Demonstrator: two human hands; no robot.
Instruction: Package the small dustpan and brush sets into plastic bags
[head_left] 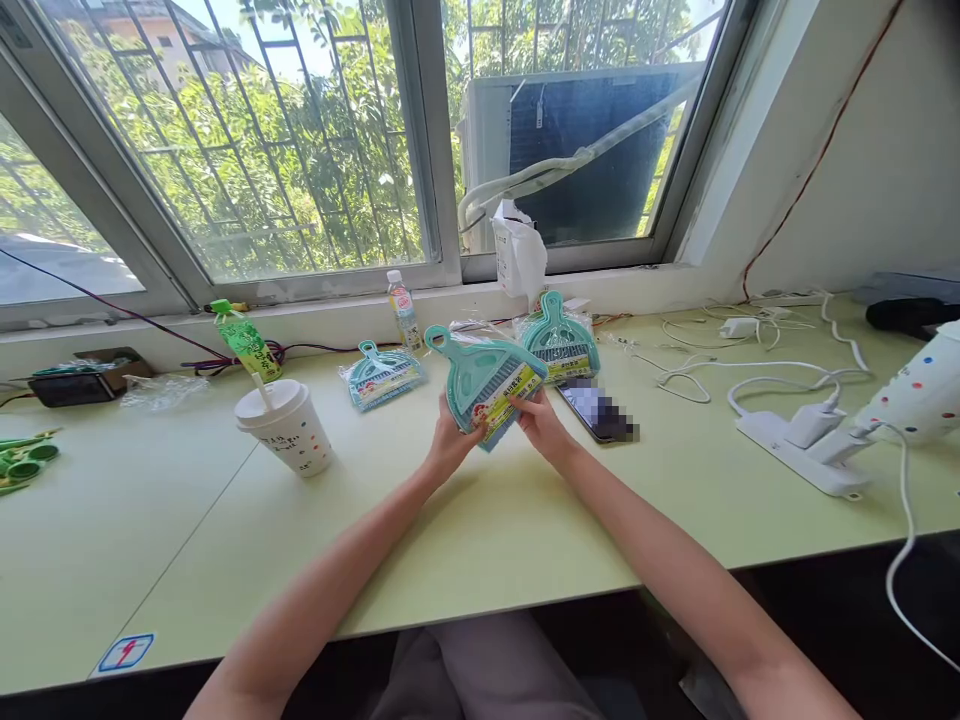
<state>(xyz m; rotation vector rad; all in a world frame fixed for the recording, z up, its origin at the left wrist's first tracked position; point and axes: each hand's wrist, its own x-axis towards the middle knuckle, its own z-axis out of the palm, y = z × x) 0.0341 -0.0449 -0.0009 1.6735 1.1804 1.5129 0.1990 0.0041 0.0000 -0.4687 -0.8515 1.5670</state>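
Both my hands hold up a teal mini dustpan-and-brush set (484, 385) in a clear plastic bag, just above the pale green table (450, 520). My left hand (448, 447) grips its lower left side, fingers closed round it. My right hand (541, 423) pinches the lower right edge by the yellow label. A second packed set (381, 376) lies flat to the left, and a third (561, 343) lies behind to the right.
A white paper cup with straw (286, 425) stands at left, with a green drink bottle (247, 343) and a small bottle (404, 310) by the window sill. A phone (596, 410) lies right of my hands. A power strip with chargers (802, 440) and white cables sit at right.
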